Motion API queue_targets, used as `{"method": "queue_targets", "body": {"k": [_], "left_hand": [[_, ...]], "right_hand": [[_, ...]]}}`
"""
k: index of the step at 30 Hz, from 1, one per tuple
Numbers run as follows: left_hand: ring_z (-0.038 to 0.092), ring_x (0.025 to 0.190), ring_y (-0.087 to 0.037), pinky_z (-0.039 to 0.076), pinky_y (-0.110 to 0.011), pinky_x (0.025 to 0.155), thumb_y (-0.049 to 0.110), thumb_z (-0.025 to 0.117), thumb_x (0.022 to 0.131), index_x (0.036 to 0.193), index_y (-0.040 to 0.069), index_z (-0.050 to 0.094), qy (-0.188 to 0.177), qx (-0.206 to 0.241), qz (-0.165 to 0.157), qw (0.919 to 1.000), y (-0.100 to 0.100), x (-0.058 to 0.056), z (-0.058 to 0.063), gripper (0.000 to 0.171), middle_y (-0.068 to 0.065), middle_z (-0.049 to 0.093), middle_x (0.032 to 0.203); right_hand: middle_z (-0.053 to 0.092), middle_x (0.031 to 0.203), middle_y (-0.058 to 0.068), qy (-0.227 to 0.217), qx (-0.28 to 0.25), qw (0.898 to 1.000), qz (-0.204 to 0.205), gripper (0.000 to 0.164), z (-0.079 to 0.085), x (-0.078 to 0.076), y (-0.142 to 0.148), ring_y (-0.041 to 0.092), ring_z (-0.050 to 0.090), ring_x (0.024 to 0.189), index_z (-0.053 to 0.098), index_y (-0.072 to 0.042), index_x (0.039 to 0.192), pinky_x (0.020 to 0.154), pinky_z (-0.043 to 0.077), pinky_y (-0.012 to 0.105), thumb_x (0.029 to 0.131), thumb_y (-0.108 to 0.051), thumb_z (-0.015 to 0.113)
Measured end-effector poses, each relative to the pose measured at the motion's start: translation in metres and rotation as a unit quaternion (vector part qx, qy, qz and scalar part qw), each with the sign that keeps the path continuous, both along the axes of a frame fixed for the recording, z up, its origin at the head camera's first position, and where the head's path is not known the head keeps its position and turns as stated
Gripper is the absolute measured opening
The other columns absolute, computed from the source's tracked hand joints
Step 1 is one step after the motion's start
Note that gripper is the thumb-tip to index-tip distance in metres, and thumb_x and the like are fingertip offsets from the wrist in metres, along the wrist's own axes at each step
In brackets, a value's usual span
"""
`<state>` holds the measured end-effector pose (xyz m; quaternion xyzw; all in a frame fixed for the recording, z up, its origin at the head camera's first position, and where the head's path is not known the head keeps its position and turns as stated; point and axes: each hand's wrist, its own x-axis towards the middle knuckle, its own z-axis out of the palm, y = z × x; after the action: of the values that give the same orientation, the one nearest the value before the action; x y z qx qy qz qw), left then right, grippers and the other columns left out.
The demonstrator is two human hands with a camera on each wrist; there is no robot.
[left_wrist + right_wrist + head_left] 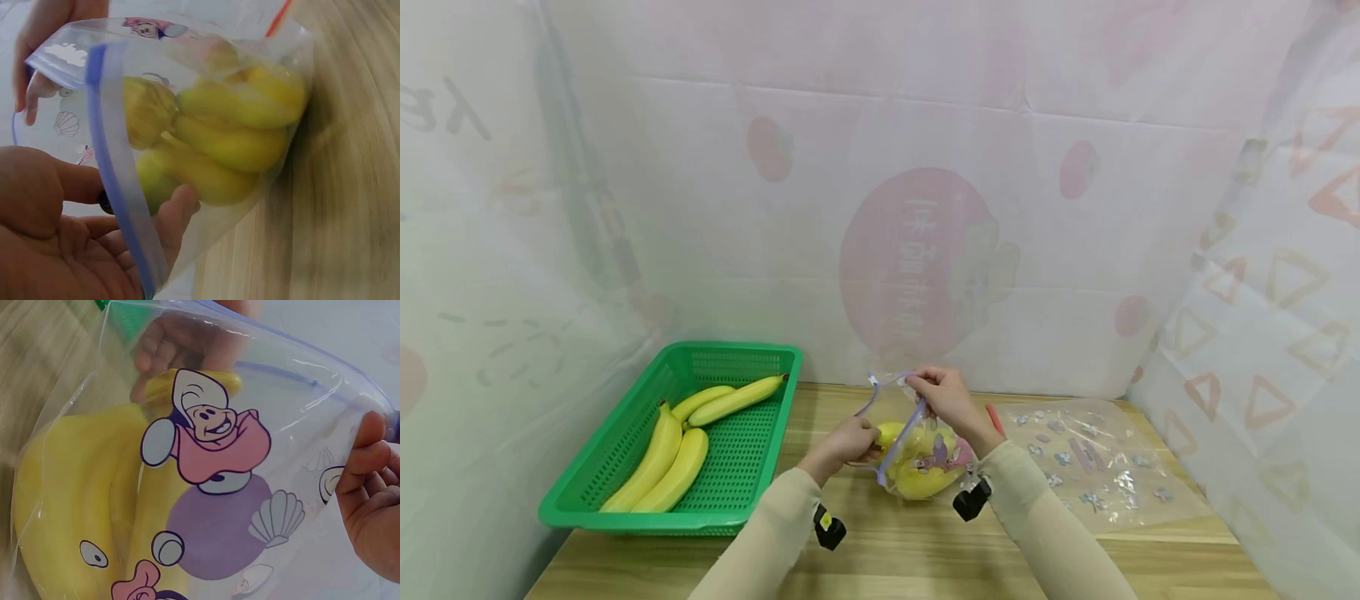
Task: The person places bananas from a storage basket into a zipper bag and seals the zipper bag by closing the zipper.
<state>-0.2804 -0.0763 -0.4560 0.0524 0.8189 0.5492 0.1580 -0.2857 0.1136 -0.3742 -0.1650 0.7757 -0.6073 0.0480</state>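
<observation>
Four bananas (pixel 673 475) lie unbagged in the green basket (pixel 741 446); several others (pixel 925 483) sit inside the clear bag (pixel 942 452), mouth open, zip unsealed. Left hand (pixel 850 439), fingers curled, holds a banana (pixel 889 433) at the mouth; right hand (pixel 947 395) pinches the bag's rim.

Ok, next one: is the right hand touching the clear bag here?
Touching. The head view shows it: the right hand pinches the clear bag at the upper end of its purple-edged rim.
</observation>
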Motion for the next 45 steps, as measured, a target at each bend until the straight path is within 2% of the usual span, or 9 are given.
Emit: {"method": "queue_targets", "body": {"k": [3, 6, 13, 18, 25, 31, 36, 41, 45], "left_hand": [[0.053, 0.058, -0.012, 0.046, -0.023, 0.054, 0.012, 0.047, 0.097, 0.088, -0.005, 0.063, 0.047, -0.057, -0.007, 0.9972, 0.001, 0.001, 0.001, 0.025, -0.011, 0.063, 0.073], [0.050, 0.056, -0.012, 0.042, -0.025, 0.052, 0.013, 0.049, 0.095, 0.085, -0.005, 0.064, 0.073, -0.097, -0.008, 0.9925, 0.003, 0.003, 0.004, 0.025, -0.011, 0.063, 0.071], [0.058, 0.072, -0.025, 0.045, -0.028, 0.057, 0.006, 0.045, 0.093, 0.099, -0.009, 0.059, 0.054, -0.074, -0.041, 0.9949, 0.005, 0.005, 0.008, 0.021, -0.021, 0.061, 0.090], [0.061, 0.081, -0.026, 0.050, -0.036, 0.068, 0.001, 0.051, 0.090, 0.112, -0.011, 0.058, 0.070, -0.084, -0.063, 0.9920, 0.004, 0.005, 0.005, 0.026, -0.016, 0.063, 0.091], [0.053, 0.071, -0.018, 0.043, -0.028, 0.059, 0.005, 0.056, 0.091, 0.100, -0.004, 0.065, 0.114, -0.112, -0.067, 0.9848, -0.001, 0.007, 0.008, 0.015, -0.014, 0.064, 0.086], [0.062, 0.081, -0.025, 0.051, -0.036, 0.066, 0.012, 0.055, 0.094, 0.098, -0.002, 0.065, 0.096, -0.121, -0.072, 0.9854, -0.011, 0.010, 0.027, 0.018, -0.013, 0.064, 0.092], [0.063, 0.086, -0.025, 0.051, -0.044, 0.077, 0.019, 0.052, 0.097, 0.108, -0.001, 0.064, 0.091, -0.127, -0.070, 0.9852, -0.028, 0.010, 0.055, 0.026, -0.010, 0.062, 0.097], [0.064, 0.089, -0.024, 0.050, -0.044, 0.081, 0.023, 0.048, 0.099, 0.114, 0.002, 0.063, 0.105, -0.130, -0.043, 0.9850, -0.055, 0.005, 0.079, 0.029, -0.010, 0.063, 0.102], [0.064, 0.092, -0.026, 0.051, -0.041, 0.077, 0.023, 0.046, 0.099, 0.106, 0.004, 0.064, 0.122, -0.132, -0.013, 0.9836, -0.080, -0.003, 0.087, 0.028, -0.012, 0.063, 0.101]], "right_hand": [[0.055, 0.063, 0.007, -0.002, 0.003, 1.000, -0.001, 0.022, 0.001, 0.001, 0.000, 0.011, 0.042, 0.042, 0.066, 0.004, 0.100, 0.040, 0.040, 0.028, 0.096, -0.015, 0.056], [0.054, 0.063, 0.006, -0.004, 0.004, 1.000, -0.001, 0.024, 0.002, 0.001, 0.001, 0.011, 0.042, 0.042, 0.065, 0.006, 0.101, 0.040, 0.040, 0.028, 0.097, -0.015, 0.056], [0.054, 0.063, 0.007, -0.008, 0.002, 1.000, -0.001, 0.022, 0.003, 0.001, 0.002, 0.012, 0.042, 0.042, 0.066, 0.004, 0.099, 0.040, 0.039, 0.028, 0.097, -0.015, 0.055], [0.056, 0.065, 0.009, -0.004, -0.001, 1.000, 0.004, 0.022, 0.002, 0.000, 0.002, 0.011, 0.043, 0.042, 0.066, 0.004, 0.101, 0.040, 0.039, 0.027, 0.097, -0.014, 0.055], [0.055, 0.075, 0.029, -0.005, -0.005, 1.000, 0.005, 0.020, 0.002, 0.000, 0.002, 0.012, 0.043, 0.043, 0.066, 0.003, 0.099, 0.041, 0.039, 0.026, 0.097, -0.014, 0.055], [0.056, 0.070, 0.021, 0.000, -0.006, 1.000, 0.002, 0.021, 0.003, 0.001, 0.003, 0.012, 0.043, 0.043, 0.065, 0.005, 0.101, 0.040, 0.039, 0.028, 0.097, -0.013, 0.054], [0.056, 0.071, 0.022, -0.002, -0.001, 1.000, -0.005, 0.021, -0.001, -0.003, 0.003, 0.012, 0.043, 0.043, 0.064, 0.005, 0.101, 0.041, 0.039, 0.028, 0.097, -0.013, 0.054], [0.057, 0.070, 0.020, -0.005, -0.010, 1.000, -0.004, 0.024, -0.017, -0.016, 0.006, 0.012, 0.043, 0.043, 0.064, 0.005, 0.103, 0.040, 0.038, 0.028, 0.097, -0.017, 0.056], [0.057, 0.071, 0.021, -0.002, -0.015, 1.000, -0.008, 0.028, -0.023, -0.020, 0.006, 0.011, 0.042, 0.042, 0.064, 0.005, 0.105, 0.039, 0.037, 0.025, 0.096, -0.020, 0.057]]}}
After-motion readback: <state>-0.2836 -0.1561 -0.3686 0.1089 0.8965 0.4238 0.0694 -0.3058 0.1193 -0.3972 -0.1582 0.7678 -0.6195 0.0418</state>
